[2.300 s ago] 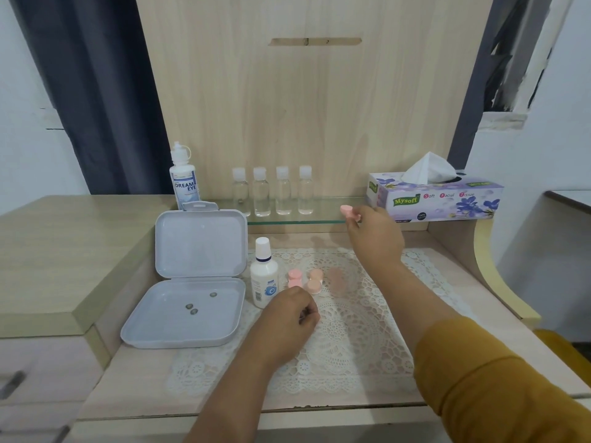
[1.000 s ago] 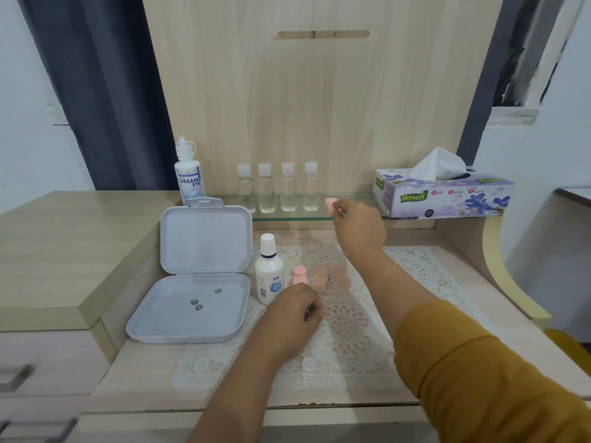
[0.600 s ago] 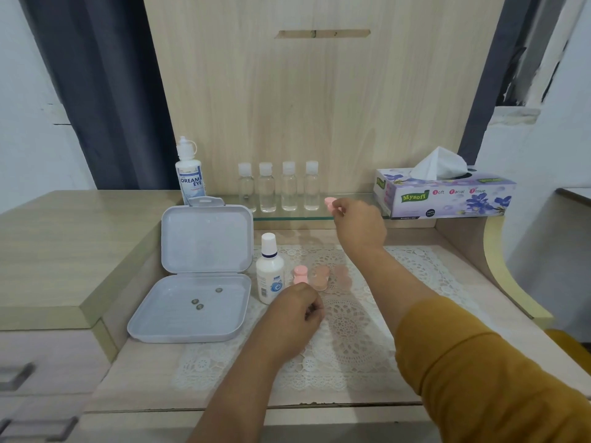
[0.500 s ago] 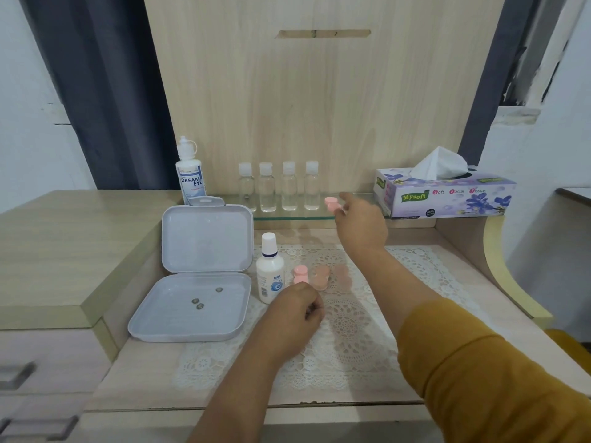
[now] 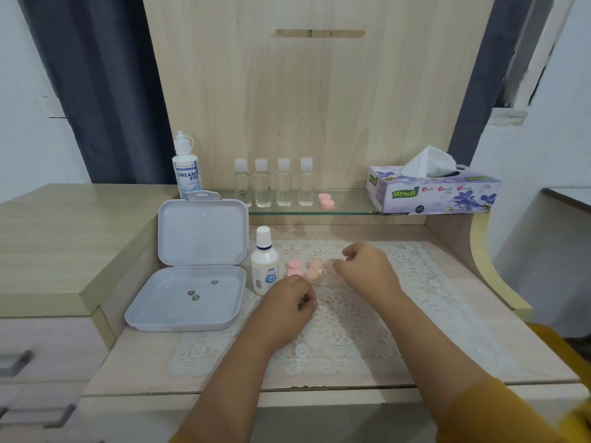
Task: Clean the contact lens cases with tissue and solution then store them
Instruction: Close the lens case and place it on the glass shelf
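Fingers (image 5: 347, 252) of right hand (image 5: 367, 270) curled, blurred, beside pink cases (image 5: 303, 270).

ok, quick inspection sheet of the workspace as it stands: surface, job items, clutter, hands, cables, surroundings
Surface: wooden desk with a lace mat; glass shelf at the back.
Job's things: pink lens case on the glass shelf; more pink cases on the mat; solution bottle upright beside them; tissue box at the shelf's right end; grey storage box open, small items inside.
Clutter: Dream Eye bottle; four clear bottles on the shelf.
Hands: left hand curled on the mat, contents hidden; right hand loosely curled by the cases, grip unclear.
Cables: nothing seen.
Surroundings: wood back panel, dark curtain, drawers lower left.
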### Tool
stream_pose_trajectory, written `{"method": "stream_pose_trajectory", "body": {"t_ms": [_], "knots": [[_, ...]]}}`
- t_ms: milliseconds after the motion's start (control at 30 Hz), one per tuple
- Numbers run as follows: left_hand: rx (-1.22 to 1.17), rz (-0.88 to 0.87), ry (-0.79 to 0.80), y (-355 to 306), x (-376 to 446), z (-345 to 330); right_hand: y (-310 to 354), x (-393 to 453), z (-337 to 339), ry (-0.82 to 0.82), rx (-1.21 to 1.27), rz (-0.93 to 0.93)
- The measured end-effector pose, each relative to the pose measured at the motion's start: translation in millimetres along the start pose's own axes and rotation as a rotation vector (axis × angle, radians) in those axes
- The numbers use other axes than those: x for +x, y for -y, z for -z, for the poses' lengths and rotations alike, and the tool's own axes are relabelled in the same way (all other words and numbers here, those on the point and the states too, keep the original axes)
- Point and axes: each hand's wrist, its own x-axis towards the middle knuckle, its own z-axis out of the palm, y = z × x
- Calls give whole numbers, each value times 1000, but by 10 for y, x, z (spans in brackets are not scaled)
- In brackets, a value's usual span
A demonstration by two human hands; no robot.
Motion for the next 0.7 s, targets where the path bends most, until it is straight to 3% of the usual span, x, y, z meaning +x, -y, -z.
{"method": "stream_pose_trajectory", "body": {"t_ms": [100, 700], "knots": [[-13, 0, 11, -14, -5, 11, -90, -78, -116, 55, -30, -10], [-49, 37, 26, -17, -17, 17, -241, -145, -253, -66, -205, 66]]}}
